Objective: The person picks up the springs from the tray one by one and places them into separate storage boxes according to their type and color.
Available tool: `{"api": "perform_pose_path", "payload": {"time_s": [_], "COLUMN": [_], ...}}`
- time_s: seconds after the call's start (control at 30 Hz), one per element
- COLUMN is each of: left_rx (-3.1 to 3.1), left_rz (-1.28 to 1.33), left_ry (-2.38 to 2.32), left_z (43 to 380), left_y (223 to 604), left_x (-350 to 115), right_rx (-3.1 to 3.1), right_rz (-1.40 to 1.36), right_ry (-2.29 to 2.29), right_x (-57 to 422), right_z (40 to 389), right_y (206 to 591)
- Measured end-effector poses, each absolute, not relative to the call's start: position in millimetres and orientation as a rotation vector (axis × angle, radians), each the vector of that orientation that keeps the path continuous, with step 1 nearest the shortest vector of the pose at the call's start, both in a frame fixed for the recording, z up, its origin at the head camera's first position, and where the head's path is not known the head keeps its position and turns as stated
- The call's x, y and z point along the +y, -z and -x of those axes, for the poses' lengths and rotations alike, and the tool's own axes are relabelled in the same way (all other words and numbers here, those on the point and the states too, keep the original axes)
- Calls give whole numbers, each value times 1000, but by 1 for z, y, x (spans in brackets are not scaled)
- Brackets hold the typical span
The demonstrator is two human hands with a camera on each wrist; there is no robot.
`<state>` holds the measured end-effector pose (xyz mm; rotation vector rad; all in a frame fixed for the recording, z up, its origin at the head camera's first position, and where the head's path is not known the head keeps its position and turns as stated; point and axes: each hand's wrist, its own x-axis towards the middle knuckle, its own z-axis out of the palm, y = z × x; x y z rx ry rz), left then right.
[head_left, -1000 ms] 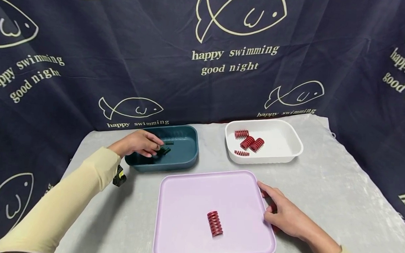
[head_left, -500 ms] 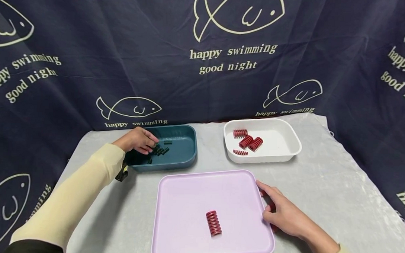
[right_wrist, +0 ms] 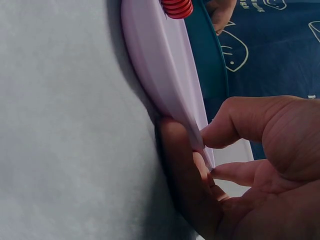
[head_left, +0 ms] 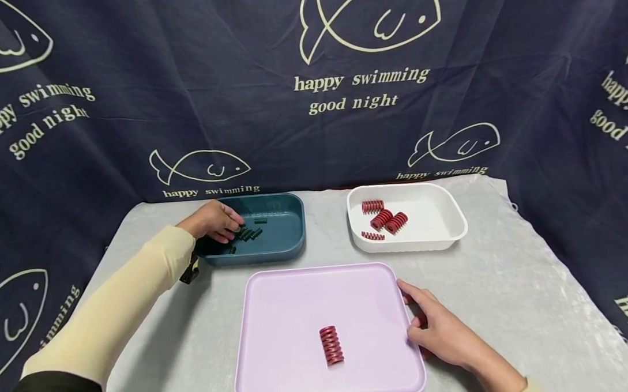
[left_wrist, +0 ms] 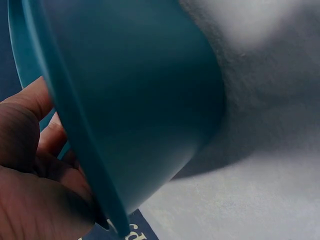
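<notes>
My left hand reaches over the left side of a teal bin, fingers bent down beside several small dark green springs. Its fingertips are partly hidden, and I cannot tell whether they pinch a spring. In the left wrist view the bin's outer wall covers most of the fingers. With my right hand I grip the right edge of a lilac tray. The right wrist view shows thumb and fingers around the tray's rim. One thick red spring lies on the tray.
A white bin at the back right holds several red springs. Grey cloth covers the table. Behind it hangs a dark blue curtain printed with fish. The tray sits in front of both bins.
My left hand has drawn back a little to the left inside the teal bin, uncovering more green springs. My right hand has stayed on the tray's edge.
</notes>
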<state>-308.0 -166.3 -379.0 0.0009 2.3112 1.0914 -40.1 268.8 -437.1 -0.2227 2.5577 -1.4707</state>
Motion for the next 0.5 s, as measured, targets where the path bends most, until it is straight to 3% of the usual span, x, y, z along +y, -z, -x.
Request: {"api": "perform_pose_path", "payload": {"time_s": [0.5], "left_rx": [2234], "left_rz": [-56], "left_ry": [-1219], "left_z": [303], "left_y": [372], "left_x": [-172], "right_rx": [2612], "right_rz": [225], "right_ry": [1415], "right_x": [270], "right_z": [41], "right_y": [436]}}
